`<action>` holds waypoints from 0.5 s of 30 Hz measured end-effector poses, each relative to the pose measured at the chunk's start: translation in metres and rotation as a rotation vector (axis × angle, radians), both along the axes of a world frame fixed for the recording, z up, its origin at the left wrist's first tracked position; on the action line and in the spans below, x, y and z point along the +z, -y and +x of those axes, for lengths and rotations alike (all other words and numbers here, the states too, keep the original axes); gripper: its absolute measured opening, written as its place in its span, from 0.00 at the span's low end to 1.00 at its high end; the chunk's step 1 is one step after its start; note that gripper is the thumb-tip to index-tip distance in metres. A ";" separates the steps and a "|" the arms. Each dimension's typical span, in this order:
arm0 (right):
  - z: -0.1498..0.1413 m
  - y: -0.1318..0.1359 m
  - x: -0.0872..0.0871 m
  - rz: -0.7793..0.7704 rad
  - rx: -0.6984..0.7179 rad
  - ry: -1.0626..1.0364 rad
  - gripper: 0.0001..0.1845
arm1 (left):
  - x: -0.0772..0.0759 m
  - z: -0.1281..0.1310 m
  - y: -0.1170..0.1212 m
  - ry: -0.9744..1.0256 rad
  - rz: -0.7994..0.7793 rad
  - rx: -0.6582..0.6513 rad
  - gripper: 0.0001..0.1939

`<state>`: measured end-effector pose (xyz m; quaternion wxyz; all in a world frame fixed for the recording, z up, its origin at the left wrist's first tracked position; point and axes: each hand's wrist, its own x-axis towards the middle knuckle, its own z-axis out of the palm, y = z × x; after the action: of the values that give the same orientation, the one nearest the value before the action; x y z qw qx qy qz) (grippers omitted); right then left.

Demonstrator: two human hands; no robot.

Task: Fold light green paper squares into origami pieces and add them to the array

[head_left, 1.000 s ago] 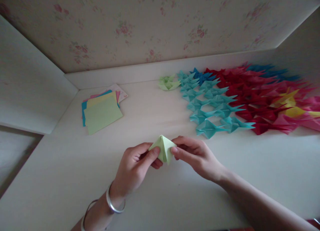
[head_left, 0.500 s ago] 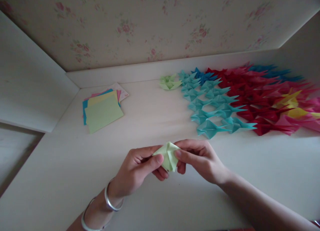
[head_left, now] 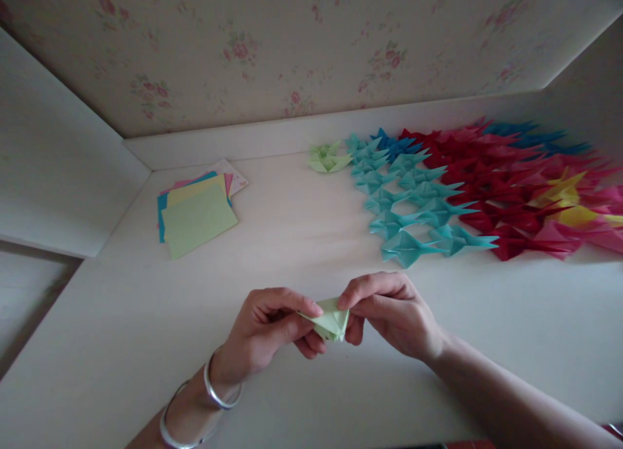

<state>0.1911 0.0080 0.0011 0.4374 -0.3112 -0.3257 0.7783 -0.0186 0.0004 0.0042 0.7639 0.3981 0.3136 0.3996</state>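
Note:
A small piece of folded light green paper (head_left: 331, 319) is held above the white table, near the front. My left hand (head_left: 275, 322) pinches its left corner, with thumb and fingers closed on it and two bangles on that wrist. On the opposite side, my right hand (head_left: 389, 309) grips the upper right corner between finger and thumb. The paper's creased face is tilted, and its underside is partly hidden by my fingers.
A stack of coloured paper sheets (head_left: 199, 218), green on top, lies at the left. Teal folded paper pieces (head_left: 406, 244) stand in rows at the right, beside red ones (head_left: 516, 241). A light green folded piece (head_left: 328, 158) sits near the back ledge.
The folded green paper has tilted and looks flatter, its upright top point no longer showing. My left thumb and fingers have shifted on it, and my right finger now lies over its top edge.

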 end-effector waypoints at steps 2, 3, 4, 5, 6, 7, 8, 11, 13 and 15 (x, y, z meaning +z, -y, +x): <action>0.001 -0.001 0.002 -0.022 -0.006 -0.040 0.04 | 0.003 -0.002 0.000 0.039 -0.035 -0.020 0.04; 0.001 -0.002 0.003 -0.032 -0.008 -0.056 0.04 | 0.003 -0.002 -0.001 0.046 -0.046 -0.015 0.04; 0.002 -0.002 0.003 -0.042 -0.006 -0.068 0.04 | 0.004 -0.002 -0.001 0.044 -0.047 -0.007 0.04; 0.002 -0.003 0.003 -0.051 -0.004 -0.072 0.05 | 0.004 -0.002 -0.001 0.033 -0.040 0.000 0.05; 0.003 -0.004 0.002 -0.055 0.001 -0.070 0.05 | 0.004 -0.002 -0.001 0.016 -0.027 0.012 0.05; 0.003 -0.004 0.001 -0.056 0.004 -0.063 0.07 | 0.003 -0.002 -0.001 0.010 -0.009 0.020 0.07; 0.003 -0.004 -0.001 -0.052 0.005 -0.053 0.08 | 0.002 -0.001 -0.002 0.000 0.003 0.034 0.09; 0.003 -0.004 -0.006 -0.004 -0.003 -0.008 0.13 | 0.002 0.000 -0.004 -0.088 0.024 0.086 0.09; 0.002 -0.003 -0.010 0.046 -0.012 0.028 0.14 | 0.004 0.000 -0.007 -0.203 0.065 0.122 0.07; 0.002 -0.002 -0.013 0.079 -0.026 0.061 0.14 | 0.007 0.000 -0.009 -0.320 0.118 0.137 0.08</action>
<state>0.1931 0.0104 -0.0114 0.4493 -0.3213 -0.3654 0.7493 -0.0189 0.0091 0.0111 0.6505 0.4783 0.4336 0.4001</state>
